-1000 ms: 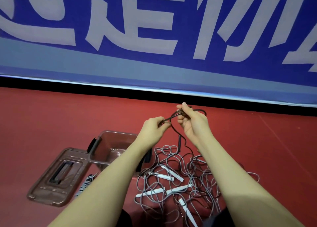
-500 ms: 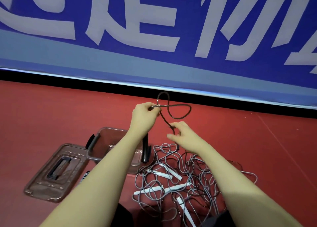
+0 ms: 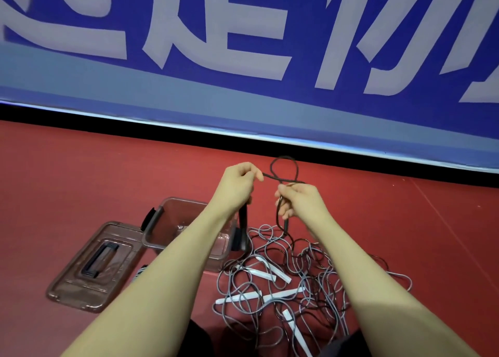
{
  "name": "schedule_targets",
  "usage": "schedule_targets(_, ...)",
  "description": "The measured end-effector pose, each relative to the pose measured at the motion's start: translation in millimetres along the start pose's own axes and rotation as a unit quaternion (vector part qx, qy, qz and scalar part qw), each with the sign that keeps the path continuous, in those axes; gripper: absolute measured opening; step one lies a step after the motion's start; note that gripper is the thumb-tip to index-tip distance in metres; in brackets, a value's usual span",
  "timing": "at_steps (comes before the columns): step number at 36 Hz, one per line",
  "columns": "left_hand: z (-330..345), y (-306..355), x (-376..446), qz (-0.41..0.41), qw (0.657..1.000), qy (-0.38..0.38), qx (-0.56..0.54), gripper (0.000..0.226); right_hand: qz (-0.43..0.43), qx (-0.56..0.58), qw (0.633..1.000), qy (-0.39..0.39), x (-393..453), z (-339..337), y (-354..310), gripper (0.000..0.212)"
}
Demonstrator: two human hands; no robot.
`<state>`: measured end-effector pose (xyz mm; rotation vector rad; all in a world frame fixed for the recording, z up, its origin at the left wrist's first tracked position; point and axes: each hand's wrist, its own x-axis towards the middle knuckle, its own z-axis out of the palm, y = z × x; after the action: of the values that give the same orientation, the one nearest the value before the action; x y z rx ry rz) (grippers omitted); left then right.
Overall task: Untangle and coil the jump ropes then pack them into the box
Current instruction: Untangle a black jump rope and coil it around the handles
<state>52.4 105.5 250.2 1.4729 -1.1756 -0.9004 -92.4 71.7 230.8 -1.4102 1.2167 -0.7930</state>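
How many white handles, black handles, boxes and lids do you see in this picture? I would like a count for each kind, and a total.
White handles: 4 visible in the grey rope pile; more may be hidden
Black handles: 2, hanging below the hands
Box: 1, open
Lid: 1, flat beside the box
Total: 8

Both arms extended fwd, left hand (image 3: 239, 185) fingers curled, pinching, right hand (image 3: 298, 201) likewise
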Motion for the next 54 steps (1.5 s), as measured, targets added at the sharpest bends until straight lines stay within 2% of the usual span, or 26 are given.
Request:
schedule_targets(3,1,-7,-3,0.057,0.981,-0.058,0.175,0.020,-0.017,0.093,0.995,0.044,-1,1,-11,0.026)
schedule_targets(5,5,-15,-4,0.064,0.964,-0.107,0.235,0.009,-0.020,0.162,0.985,0.056,-1,1,-17,0.024)
schedule_targets(8,11,-24,-5,0.047,0.960,-0.139,0.240,0.019,-0.008,0.250,0.967,0.047,-2,-1,-23,0.022)
schedule_targets(15,17,-22,-3,0.067,0.980,-0.083,0.166,0.029,0.008,0.335,0.941,0.053,6,-5,-22,0.031)
schedule_targets(17,18,-19,-1,0.068,0.984,-0.046,0.160,0.025,0.020,0.290,0.956,0.038,7,-5,-18,0.033)
schedule_targets(18,17,-17,0,0.068,0.986,-0.023,0.153,0.024,0.028,0.233,0.972,0.030,6,-4,-14,0.030)
schedule_targets(20,13,-13,3,0.065,0.989,0.016,0.134,0.023,0.031,0.020,0.999,0.000,4,-4,-1,0.025)
schedule_targets(22,10,-9,5,0.062,0.990,0.035,0.120,0.023,0.015,-0.198,0.977,-0.075,0,-6,11,0.023)
schedule_targets(23,8,-7,6,0.062,0.990,0.040,0.123,0.024,0.015,-0.248,0.962,-0.111,-2,-7,14,0.021)
schedule_targets(26,7,-3,6,0.058,0.986,0.068,0.141,0.029,0.033,-0.251,0.957,-0.142,-6,-8,13,0.026)
schedule_targets(29,7,-3,8,0.044,0.986,0.085,0.135,0.027,0.045,-0.196,0.968,-0.154,-9,-6,10,0.030)
schedule_targets(33,5,-5,8,0.027,0.989,0.070,0.128,0.036,0.013,-0.160,0.975,-0.153,-9,-7,10,0.020)
schedule_targets(36,5,-5,6,-0.008,0.992,0.007,0.125,0.022,-0.014,-0.079,0.993,-0.090,-3,-7,9,0.024)
schedule_targets(39,9,-10,1,-0.028,0.987,-0.080,0.135,0.018,-0.030,0.068,0.997,-0.021,-1,-6,0,0.026)
schedule_targets(43,15,-20,-4,-0.003,0.976,-0.134,0.169,0.005,-0.016,0.264,0.964,0.037,-1,-5,-12,0.024)
schedule_targets(46,17,-28,-6,0.039,0.971,-0.145,0.186,0.019,-0.007,0.354,0.933,0.059,1,-8,-18,0.021)
schedule_targets(48,19,-29,-7,0.061,0.974,-0.132,0.174,0.024,-0.002,0.391,0.918,0.058,2,-10,-21,0.020)
schedule_targets(54,26,-31,-3,0.099,0.979,-0.060,0.165,0.014,-0.015,0.431,0.902,0.025,4,-11,-21,0.022)
